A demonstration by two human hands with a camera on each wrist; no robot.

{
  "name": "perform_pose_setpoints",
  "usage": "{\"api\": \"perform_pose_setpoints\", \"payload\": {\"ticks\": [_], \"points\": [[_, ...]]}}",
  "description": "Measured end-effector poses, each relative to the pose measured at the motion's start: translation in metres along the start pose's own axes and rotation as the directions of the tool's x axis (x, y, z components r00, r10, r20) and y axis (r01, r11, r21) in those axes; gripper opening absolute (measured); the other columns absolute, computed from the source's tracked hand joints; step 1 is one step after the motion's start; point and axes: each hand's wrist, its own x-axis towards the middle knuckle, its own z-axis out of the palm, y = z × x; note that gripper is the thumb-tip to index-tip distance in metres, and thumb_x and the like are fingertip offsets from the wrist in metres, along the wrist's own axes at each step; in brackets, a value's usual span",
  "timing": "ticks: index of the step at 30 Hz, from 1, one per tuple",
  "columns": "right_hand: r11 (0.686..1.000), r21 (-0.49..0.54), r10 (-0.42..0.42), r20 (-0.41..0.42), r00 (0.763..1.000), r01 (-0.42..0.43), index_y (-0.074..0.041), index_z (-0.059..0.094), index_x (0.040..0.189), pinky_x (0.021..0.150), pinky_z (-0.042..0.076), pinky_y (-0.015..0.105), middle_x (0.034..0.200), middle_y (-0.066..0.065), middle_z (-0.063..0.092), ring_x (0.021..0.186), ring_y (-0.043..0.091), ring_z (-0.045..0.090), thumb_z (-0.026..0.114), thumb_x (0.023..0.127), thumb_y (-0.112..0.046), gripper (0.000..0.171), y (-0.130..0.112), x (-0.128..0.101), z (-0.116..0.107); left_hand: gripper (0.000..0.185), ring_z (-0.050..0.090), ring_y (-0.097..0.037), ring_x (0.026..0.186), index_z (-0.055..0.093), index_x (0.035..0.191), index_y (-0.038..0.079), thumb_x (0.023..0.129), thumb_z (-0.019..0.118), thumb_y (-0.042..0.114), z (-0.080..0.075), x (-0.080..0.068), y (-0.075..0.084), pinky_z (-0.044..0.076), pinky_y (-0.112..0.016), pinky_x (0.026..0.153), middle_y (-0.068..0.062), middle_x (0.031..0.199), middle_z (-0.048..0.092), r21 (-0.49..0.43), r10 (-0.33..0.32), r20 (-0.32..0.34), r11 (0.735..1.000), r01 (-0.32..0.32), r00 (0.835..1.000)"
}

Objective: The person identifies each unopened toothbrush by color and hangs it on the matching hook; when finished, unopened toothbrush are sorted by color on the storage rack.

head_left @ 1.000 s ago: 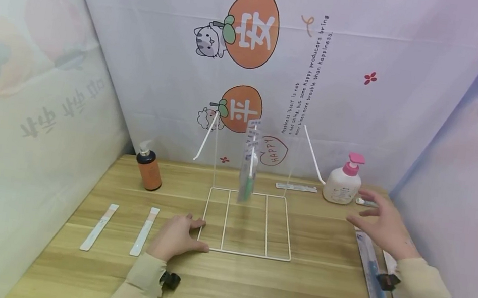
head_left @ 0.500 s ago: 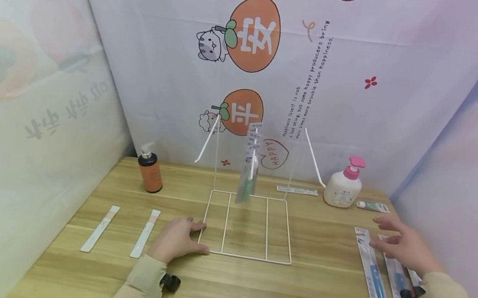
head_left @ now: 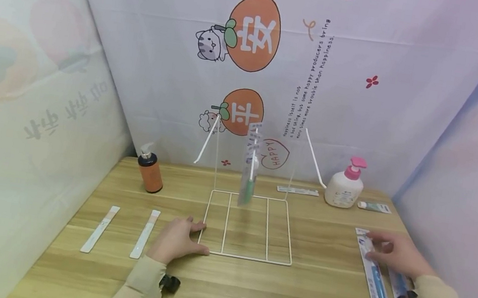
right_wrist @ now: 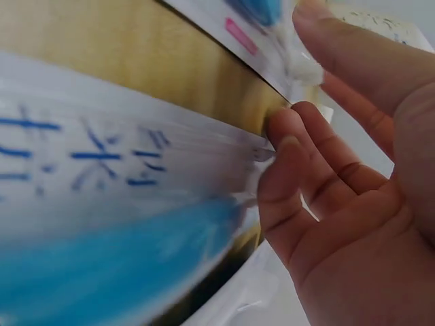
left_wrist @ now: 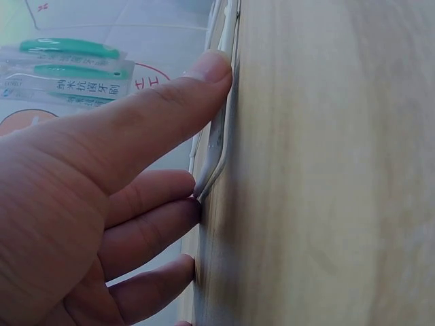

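Right of the wire rack (head_left: 246, 258), the nearer right hand (head_left: 401, 254) — thumb and fingers parted — is at the far end of a packaged toothbrush (head_left: 376, 285), its length running toward the person.

At seven o'clock the left hand (head_left: 175, 239) spreads its thumb (left_wrist: 163, 109) from its fingers (left_wrist: 153, 234), forearm (head_left: 139, 276) pointing toward one; at four, the right hand (head_left: 399, 255) bends its fingers, forearm pointing toward ten.
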Motion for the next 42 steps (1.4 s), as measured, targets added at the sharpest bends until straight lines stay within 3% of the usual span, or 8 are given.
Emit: {"api": "perform_pose_setpoints", "payload": {"ticks": [10, 16, 23, 28, 35, 37, 39, 42], "points": [[0.994, -0.1, 0.026, -0.051, 0.998, -0.031, 0.003, 0.073, 0.132, 0.085, 0.056, 0.068, 0.126, 0.032, 0.071, 0.106, 0.053, 0.07, 0.087, 0.091, -0.028, 0.053, -0.007, -0.002, 0.006, 0.078, 0.062, -0.053, 0.131, 0.078, 0.135, 0.017, 0.071, 0.098, 0.057, 0.0, -0.002, -0.001, 0.053, -0.061, 0.105, -0.034, 0.143, 0.062, 0.01, 0.006, -0.008, 1.0, -0.006, 1.0], [0.987, -0.129, 0.083, -0.093, 0.992, -0.095, 0.002, 0.073, 0.132, 0.085, 0.055, 0.068, 0.123, 0.03, 0.073, 0.107, 0.055, 0.069, 0.082, 0.096, -0.031, 0.05, -0.015, -0.004, 0.012, 0.078, 0.061, -0.053, 0.131, 0.078, 0.135, 0.016, 0.071, 0.098, 0.056, 0.0, -0.001, -0.002, 0.052, -0.061, 0.106, -0.034, 0.144, 0.061, -0.002, 0.01, -0.009, 1.0, -0.01, 1.0], [0.993, -0.103, 0.044, -0.155, 0.987, -0.061, 0.006, 0.071, 0.132, 0.084, 0.055, 0.069, 0.121, 0.033, 0.072, 0.106, 0.057, 0.068, 0.079, 0.099, -0.024, 0.045, -0.016, -0.007, 0.018, 0.079, 0.063, -0.052, 0.13, 0.079, 0.134, 0.017, 0.071, 0.097, 0.059, 0.002, -0.001, -0.002, 0.054, -0.06, 0.104, -0.034, 0.142, 0.063, 0.011, 0.026, -0.009, 1.0, -0.026, 1.0], [0.998, -0.037, 0.035, -0.176, 0.984, -0.042, 0.008, 0.064, 0.14, 0.085, 0.057, 0.068, 0.131, 0.037, 0.067, 0.105, 0.057, 0.07, 0.073, 0.105, -0.024, 0.048, -0.02, -0.008, 0.015, 0.079, 0.062, -0.052, 0.131, 0.079, 0.135, 0.017, 0.071, 0.097, 0.059, 0.003, -0.001, -0.001, 0.053, -0.06, 0.105, -0.034, 0.143, 0.062, 0.002, 0.015, -0.001, 1.0, -0.015, 1.0], [0.996, 0.024, 0.084, -0.262, 0.961, -0.081, 0.001, 0.06, 0.149, 0.085, 0.056, 0.07, 0.128, 0.038, 0.068, 0.104, 0.058, 0.071, 0.067, 0.108, -0.031, 0.052, -0.049, -0.005, 0.003, 0.077, 0.062, -0.052, 0.13, 0.079, 0.134, 0.016, 0.071, 0.098, 0.057, 0.001, 0.0, 0.0, 0.054, -0.06, 0.104, -0.034, 0.142, 0.062, 0.003, 0.014, -0.007, 1.0, -0.014, 1.0], [0.997, 0.042, 0.068, -0.325, 0.943, -0.058, 0.0, 0.062, 0.148, 0.082, 0.059, 0.066, 0.125, 0.037, 0.07, 0.101, 0.056, 0.073, 0.07, 0.107, -0.029, 0.051, -0.062, -0.004, 0.0, 0.077, 0.062, -0.052, 0.13, 0.079, 0.134, 0.016, 0.071, 0.098, 0.057, 0.001, 0.0, 0.0, 0.054, -0.06, 0.105, -0.034, 0.142, 0.062, 0.004, 0.013, -0.01, 1.0, -0.013, 1.0], [0.999, 0.043, 0.044, -0.387, 0.921, -0.029, -0.002, 0.065, 0.146, 0.075, 0.062, 0.051, 0.122, 0.034, 0.072, 0.097, 0.051, 0.076, 0.074, 0.105, -0.028, 0.049, -0.077, -0.003, -0.004, 0.077, 0.062, -0.052, 0.13, 0.079, 0.134, 0.016, 0.071, 0.098, 0.056, 0.001, 0.0, 0.0, 0.054, -0.06, 0.105, -0.034, 0.143, 0.062, 0.0, 0.011, -0.011, 1.0, -0.011, 1.0], [0.998, 0.063, 0.011, -0.475, 0.88, 0.022, -0.006, 0.07, 0.142, 0.063, 0.057, 0.027, 0.116, 0.029, 0.076, 0.084, 0.026, 0.08, 0.08, 0.101, -0.025, 0.046, -0.103, -0.002, -0.008, 0.077, 0.062, -0.051, 0.131, 0.079, 0.134, 0.016, 0.071, 0.098, 0.056, 0.001, -0.001, 0.0, 0.053, -0.059, 0.105, -0.034, 0.143, 0.062, -0.015, 0.004, -0.011, 1.0, -0.004, 1.0]]}}
